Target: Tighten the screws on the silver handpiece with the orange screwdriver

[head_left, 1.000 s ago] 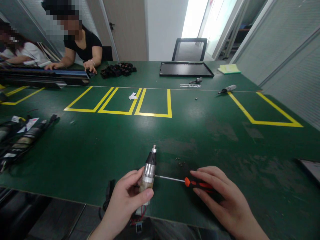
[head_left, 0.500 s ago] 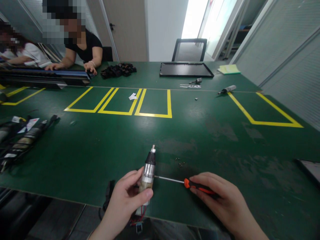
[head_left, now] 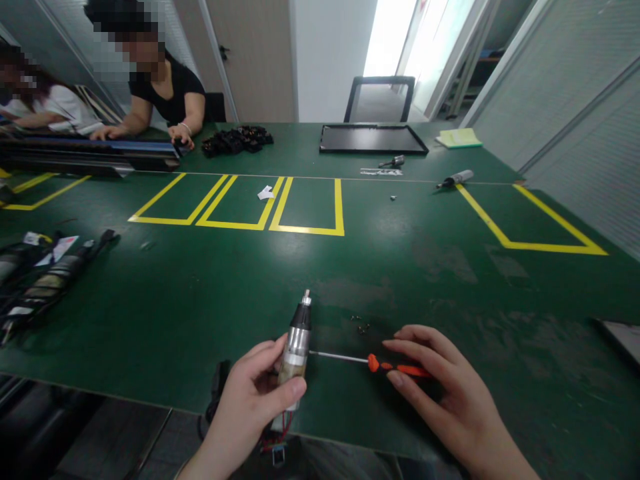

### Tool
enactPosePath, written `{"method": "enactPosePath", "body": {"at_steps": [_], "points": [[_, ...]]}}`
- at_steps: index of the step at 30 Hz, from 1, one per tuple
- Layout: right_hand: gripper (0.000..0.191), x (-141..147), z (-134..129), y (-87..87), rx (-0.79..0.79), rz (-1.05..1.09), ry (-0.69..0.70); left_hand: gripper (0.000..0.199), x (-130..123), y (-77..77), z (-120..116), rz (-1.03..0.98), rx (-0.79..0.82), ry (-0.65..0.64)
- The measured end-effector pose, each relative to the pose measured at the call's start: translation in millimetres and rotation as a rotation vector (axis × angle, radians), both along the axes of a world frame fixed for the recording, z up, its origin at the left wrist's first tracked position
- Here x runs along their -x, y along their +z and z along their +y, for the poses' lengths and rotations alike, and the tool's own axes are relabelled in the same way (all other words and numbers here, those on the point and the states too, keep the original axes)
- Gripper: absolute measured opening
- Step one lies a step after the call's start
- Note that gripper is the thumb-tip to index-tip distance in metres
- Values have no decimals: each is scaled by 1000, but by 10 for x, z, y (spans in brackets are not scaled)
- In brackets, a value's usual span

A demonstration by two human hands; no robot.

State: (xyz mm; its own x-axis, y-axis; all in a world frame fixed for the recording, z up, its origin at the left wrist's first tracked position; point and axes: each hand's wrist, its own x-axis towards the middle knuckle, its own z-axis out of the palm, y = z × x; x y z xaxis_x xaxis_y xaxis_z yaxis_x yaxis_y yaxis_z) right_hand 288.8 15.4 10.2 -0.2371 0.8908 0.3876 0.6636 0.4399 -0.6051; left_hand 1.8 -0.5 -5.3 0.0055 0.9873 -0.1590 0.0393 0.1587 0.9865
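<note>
The left hand (head_left: 255, 387) clasps a cylindrical tool (head_left: 299, 341) over the worktop (head_left: 225, 280), tip pointing away, long axis leaning slightly right. Right of the tool, a screwdriver (head_left: 373, 363) points crosswise at it; the right hand's (head_left: 447, 380) fingers part around the handle, grip uncertain. Labels (head_left: 59, 249) far left of the tool are unreadable.

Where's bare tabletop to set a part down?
Free: tabletop between the cabled tools and the left hand; the band between the middle yellow outlines and the held power tool; a scuffed stretch between the right hand and the far-right outline. Crowded: between both hands, with the screwdriver there and loose screws just beyond.
</note>
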Motion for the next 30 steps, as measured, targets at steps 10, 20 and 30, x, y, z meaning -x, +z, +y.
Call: {"method": "enactPosePath", "body": {"at_steps": [10,20,30], "points": [[11,20,7,18,58,24,42,38,-1,-1,6,-2,-14,4],[18,12,-47,25,157,-24,20,38,-8,36,21,6,-12,20],[19,11,-1,52,32,81,103,36,3,4,12,9,-8,-10]]}}
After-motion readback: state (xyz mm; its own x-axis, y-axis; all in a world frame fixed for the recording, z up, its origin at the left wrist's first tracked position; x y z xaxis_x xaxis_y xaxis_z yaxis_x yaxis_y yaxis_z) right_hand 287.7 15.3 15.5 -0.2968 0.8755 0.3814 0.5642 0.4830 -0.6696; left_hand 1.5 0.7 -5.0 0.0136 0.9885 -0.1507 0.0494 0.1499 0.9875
